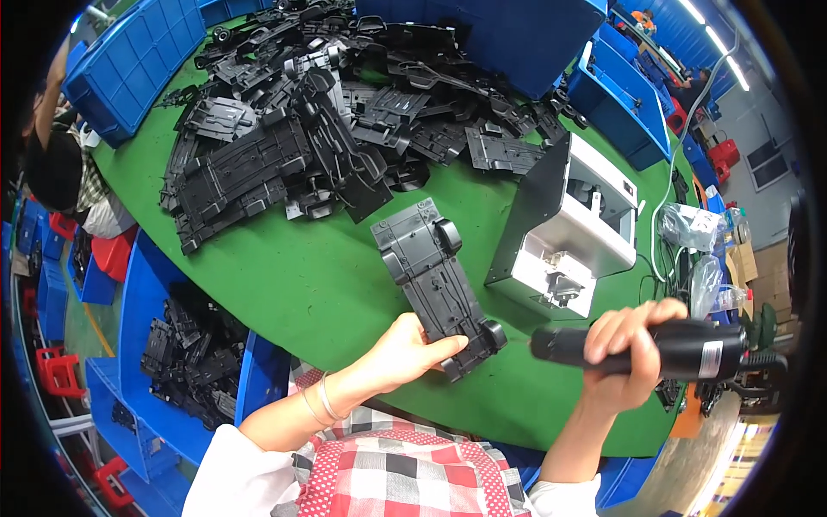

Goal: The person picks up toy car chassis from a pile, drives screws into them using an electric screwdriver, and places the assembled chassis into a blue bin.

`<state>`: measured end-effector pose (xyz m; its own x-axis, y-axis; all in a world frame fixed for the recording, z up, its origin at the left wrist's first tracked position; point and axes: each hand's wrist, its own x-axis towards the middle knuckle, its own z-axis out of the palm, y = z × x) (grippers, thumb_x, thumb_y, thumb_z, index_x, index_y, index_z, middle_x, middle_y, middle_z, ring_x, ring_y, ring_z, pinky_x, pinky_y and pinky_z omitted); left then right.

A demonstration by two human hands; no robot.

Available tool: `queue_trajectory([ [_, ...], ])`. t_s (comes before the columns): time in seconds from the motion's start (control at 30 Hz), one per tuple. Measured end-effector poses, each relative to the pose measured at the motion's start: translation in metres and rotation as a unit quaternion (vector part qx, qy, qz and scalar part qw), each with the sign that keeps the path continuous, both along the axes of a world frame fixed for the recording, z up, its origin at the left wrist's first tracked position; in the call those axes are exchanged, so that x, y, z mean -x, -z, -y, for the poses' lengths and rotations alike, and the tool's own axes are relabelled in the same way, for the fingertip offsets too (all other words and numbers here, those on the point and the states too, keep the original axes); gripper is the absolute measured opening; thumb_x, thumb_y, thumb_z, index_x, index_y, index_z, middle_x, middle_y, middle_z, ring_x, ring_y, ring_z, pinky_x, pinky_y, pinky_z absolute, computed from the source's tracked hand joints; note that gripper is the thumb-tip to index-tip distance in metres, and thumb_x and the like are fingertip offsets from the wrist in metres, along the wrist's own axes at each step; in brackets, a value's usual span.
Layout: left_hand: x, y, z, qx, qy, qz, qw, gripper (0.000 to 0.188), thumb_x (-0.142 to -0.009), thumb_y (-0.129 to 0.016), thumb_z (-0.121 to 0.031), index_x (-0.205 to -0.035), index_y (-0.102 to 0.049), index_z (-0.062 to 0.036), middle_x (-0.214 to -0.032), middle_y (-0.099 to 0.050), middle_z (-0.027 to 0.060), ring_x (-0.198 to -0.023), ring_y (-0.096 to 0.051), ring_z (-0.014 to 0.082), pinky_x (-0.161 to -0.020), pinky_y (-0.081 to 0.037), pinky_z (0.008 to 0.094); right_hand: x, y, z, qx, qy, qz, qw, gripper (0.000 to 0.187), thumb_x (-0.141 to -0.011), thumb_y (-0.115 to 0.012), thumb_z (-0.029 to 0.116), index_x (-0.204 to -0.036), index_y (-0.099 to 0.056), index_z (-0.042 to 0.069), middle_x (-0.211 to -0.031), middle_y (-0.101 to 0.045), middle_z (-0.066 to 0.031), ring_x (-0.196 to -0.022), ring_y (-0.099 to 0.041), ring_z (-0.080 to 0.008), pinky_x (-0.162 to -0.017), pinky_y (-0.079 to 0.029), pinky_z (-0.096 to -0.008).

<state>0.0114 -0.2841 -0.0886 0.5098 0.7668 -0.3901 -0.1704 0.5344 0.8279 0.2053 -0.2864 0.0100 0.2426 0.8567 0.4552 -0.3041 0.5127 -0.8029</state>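
My left hand (410, 349) grips the lower end of a black plastic toy car chassis (435, 280), thumb on top, holding it above the green tabletop (327, 297). My right hand (633, 349) is wrapped round a black electric screwdriver (680, 345) with a cable at its back end. The screwdriver lies nearly level, its tip pointing left at the lower right corner of the chassis. Whether the bit touches the chassis I cannot tell. Beyond the screwdriver stands a white and black screw feeder machine (564, 233) with a small metal mechanism at its front.
A large pile of black chassis parts (258, 164) covers the far side of the table. Blue crates stand behind it, one at the left (133, 73). Below left, a blue bin (250, 379) holds more parts. Clear plastic bags (693, 228) lie at the right. Another person (73, 164) is at far left.
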Motion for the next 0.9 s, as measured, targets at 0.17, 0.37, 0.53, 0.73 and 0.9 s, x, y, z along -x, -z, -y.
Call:
queue_trajectory([
  [0.17, -0.003, -0.006, 0.002, 0.005, -0.002, 0.028, 1.000, 0.017, -0.084, -0.057, -0.012, -0.096, -0.058, 0.0000, -0.083, -0.060, 0.0013, -0.069, -0.055, 0.0068, -0.058, -0.047, 0.0213, 0.024, 0.006, 0.026, 0.021, -0.066, -0.020, 0.997, 0.032, -0.074, -0.060, 0.001, -0.094, -0.035, 0.006, -0.054, -0.049, -0.0085, -0.040, -0.049, -0.0206, -0.040, -0.045, -0.0316],
  [0.37, -0.007, -0.010, 0.006, 0.016, -0.030, 0.042, 0.999, 0.015, -0.084, -0.057, -0.011, -0.095, -0.058, 0.0001, -0.081, -0.059, 0.0012, -0.065, -0.053, 0.0065, -0.055, -0.046, 0.0216, 0.030, 0.023, 0.026, -0.017, -0.079, 0.015, 0.997, 0.025, -0.072, -0.052, 0.000, -0.090, -0.035, 0.004, -0.056, -0.050, -0.0099, -0.037, -0.048, -0.0192, -0.036, -0.043, -0.0285],
  [0.53, -0.013, -0.003, 0.012, -0.012, -0.066, 0.012, 0.998, 0.013, -0.083, -0.057, -0.009, -0.090, -0.060, 0.0013, -0.075, -0.060, 0.0003, -0.060, -0.050, 0.0056, -0.051, -0.042, 0.0205, 0.032, 0.015, 0.033, 0.006, -0.117, 0.074, 0.990, 0.029, -0.073, -0.059, -0.003, -0.086, -0.035, 0.006, -0.055, -0.053, -0.0095, -0.045, -0.055, -0.0220, -0.046, -0.049, -0.0341],
  [0.73, -0.013, -0.001, 0.026, -0.097, 0.024, -0.001, 0.995, 0.016, -0.082, -0.059, -0.009, -0.095, -0.060, 0.0004, -0.081, -0.062, 0.0025, -0.067, -0.056, 0.0092, -0.059, -0.048, 0.0266, 0.019, 0.012, 0.026, 0.055, -0.115, 0.016, 0.992, 0.035, -0.075, -0.064, 0.015, -0.091, -0.036, 0.002, -0.089, -0.053, -0.0233, -0.037, -0.049, -0.0176, -0.033, -0.042, -0.0258],
  [0.9, -0.037, -0.023, 0.045, -0.242, 0.167, -0.033, 0.955, 0.030, -0.078, -0.056, -0.016, -0.096, -0.044, 0.0045, -0.066, -0.056, 0.0225, -0.061, -0.058, 0.0372, -0.056, -0.046, 0.0413, -0.020, 0.009, 0.044, 0.322, -0.094, 0.078, 0.939, 0.043, -0.068, -0.064, 0.011, -0.098, -0.036, -0.002, -0.084, -0.056, -0.0265, -0.045, -0.057, -0.0248, -0.039, -0.048, -0.0319],
])
